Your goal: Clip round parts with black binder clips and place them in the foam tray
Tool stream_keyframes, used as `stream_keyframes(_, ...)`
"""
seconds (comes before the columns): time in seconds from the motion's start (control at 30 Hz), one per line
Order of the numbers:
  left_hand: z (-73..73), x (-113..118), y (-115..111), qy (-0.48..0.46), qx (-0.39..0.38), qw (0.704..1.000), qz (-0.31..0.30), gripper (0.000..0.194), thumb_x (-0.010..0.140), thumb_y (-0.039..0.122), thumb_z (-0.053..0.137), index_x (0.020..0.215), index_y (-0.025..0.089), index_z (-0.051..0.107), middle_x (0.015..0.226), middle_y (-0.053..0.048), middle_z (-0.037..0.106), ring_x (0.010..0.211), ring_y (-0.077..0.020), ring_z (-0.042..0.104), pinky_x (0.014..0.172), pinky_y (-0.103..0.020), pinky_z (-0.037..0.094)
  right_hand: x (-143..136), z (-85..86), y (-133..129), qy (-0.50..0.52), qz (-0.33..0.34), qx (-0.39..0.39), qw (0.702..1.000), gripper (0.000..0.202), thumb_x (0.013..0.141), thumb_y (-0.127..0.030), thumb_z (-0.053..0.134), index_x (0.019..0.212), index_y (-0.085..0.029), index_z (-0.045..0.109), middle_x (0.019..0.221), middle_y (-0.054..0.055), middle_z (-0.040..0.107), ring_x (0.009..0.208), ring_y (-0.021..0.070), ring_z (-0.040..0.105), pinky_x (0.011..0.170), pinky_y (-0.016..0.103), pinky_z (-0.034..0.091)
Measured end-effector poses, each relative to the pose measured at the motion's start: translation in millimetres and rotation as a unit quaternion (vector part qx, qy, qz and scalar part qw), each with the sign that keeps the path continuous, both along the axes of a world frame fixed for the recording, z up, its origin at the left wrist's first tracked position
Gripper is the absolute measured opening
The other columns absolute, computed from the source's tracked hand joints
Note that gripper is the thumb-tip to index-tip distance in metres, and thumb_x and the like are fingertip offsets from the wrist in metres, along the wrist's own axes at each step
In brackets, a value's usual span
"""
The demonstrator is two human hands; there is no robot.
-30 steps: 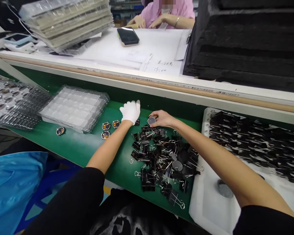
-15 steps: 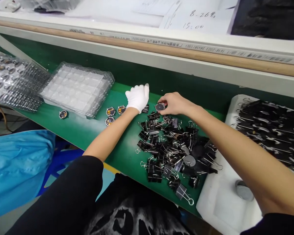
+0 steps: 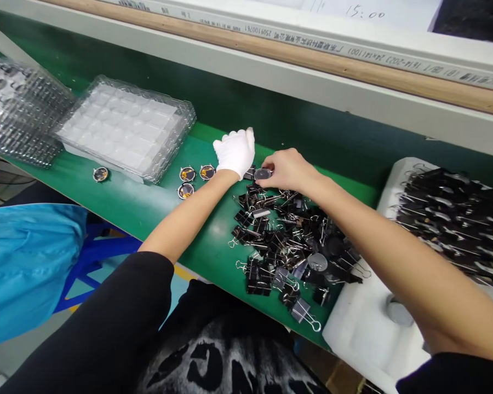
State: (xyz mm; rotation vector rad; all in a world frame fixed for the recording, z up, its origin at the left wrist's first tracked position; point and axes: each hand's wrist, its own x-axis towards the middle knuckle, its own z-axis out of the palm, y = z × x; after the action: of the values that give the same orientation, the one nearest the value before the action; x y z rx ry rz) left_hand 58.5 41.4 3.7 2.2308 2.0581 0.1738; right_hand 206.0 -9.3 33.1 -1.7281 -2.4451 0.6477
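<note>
Bare right hand (image 3: 285, 169) pinches round disc (image 3: 263, 174) over binder clips (image 3: 287, 246).

Both arms outstretched, hands (image 3: 235, 152) adjacent

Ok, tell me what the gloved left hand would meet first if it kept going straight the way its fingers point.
The left hand points away from the person, across the green belt. Probably it meets only bare belt, then the dark green back wall under the rail; depth is hard to judge.
</note>
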Motion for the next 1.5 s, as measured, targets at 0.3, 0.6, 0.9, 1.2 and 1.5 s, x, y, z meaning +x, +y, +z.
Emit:
stream_keyframes(0.3, 3.3, 0, -3, -0.006, -0.002, 1.000, -0.007, 0.050, 0.109, 0.029, 0.023, 0.145, 0.021, 0.056, 0.126, -0.016, 0.066, 0.119, -0.0314, 0.060, 0.105, -0.050, 0.038, -11, -3.2, -7, -0.013, -0.005, 0.059, 0.998, 0.027, 0.076, -0.027, 0.075, 0.099, -0.014, 0.080, 0.088, 0.010, 0.070, 0.083, 0.0252, 0.063, 0.071, 0.034, 0.043)
stream_keyframes(0.6, -1.8, 0, -1, -0.046, 0.022, 0.999, 0.000, 0.051, 0.109, 0.033, 0.021, 0.134, 0.017, 0.064, 0.121, -0.017, 0.069, 0.115, -0.0335, 0.062, 0.103, -0.052, 0.038, -9, -11.1, -7, 0.006, 0.006, 0.059, 0.998, 0.028, 0.080, -0.032, 0.073, 0.101, -0.014, 0.079, 0.091, 0.010, 0.072, 0.085, 0.0251, 0.064, 0.076, 0.034, 0.045)
stream_keyframes(0.9, 20.9, -6, -2, -0.052, -0.001, 0.998, -0.021, 0.055, 0.109, 0.037, 0.017, 0.131, 0.019, 0.064, 0.124, -0.017, 0.070, 0.117, -0.0340, 0.063, 0.099, -0.050, 0.040, -14, 31.2, -32, -0.026, -0.052, 0.026, 0.998, 0.035, 0.089, -0.049, 0.069, 0.106, -0.018, 0.073, 0.112, 0.013, 0.071, 0.099, 0.0262, 0.066, 0.089, 0.038, 0.048)
stream_keyframes(1.2, 45.3, -32, -32, 0.010, -0.026, 0.995, -0.099, 0.053, 0.100, 0.056, 0.047, 0.099, 0.012, 0.077, 0.106, -0.020, 0.076, 0.108, -0.0370, 0.067, 0.098, -0.050, 0.038, -39, 30.5, -55, -0.084, -0.166, -0.094, 0.978, 0.033, 0.096, -0.044, 0.060, 0.076, -0.021, 0.074, 0.097, 0.009, 0.077, 0.101, 0.0285, 0.069, 0.097, 0.046, 0.045)
stream_keyframes(1.5, 38.8, -70, -44, 0.001, 0.004, 0.996, -0.094, 0.059, 0.109, 0.046, 0.026, 0.107, 0.015, 0.077, 0.108, -0.018, 0.074, 0.105, -0.0337, 0.066, 0.091, -0.048, 0.039, -18, 40.8, -18, -0.061, -0.189, -0.146, 0.969, 0.022, 0.096, -0.034, 0.064, 0.079, -0.023, 0.074, 0.101, 0.005, 0.078, 0.108, 0.0262, 0.067, 0.110, 0.053, 0.036)
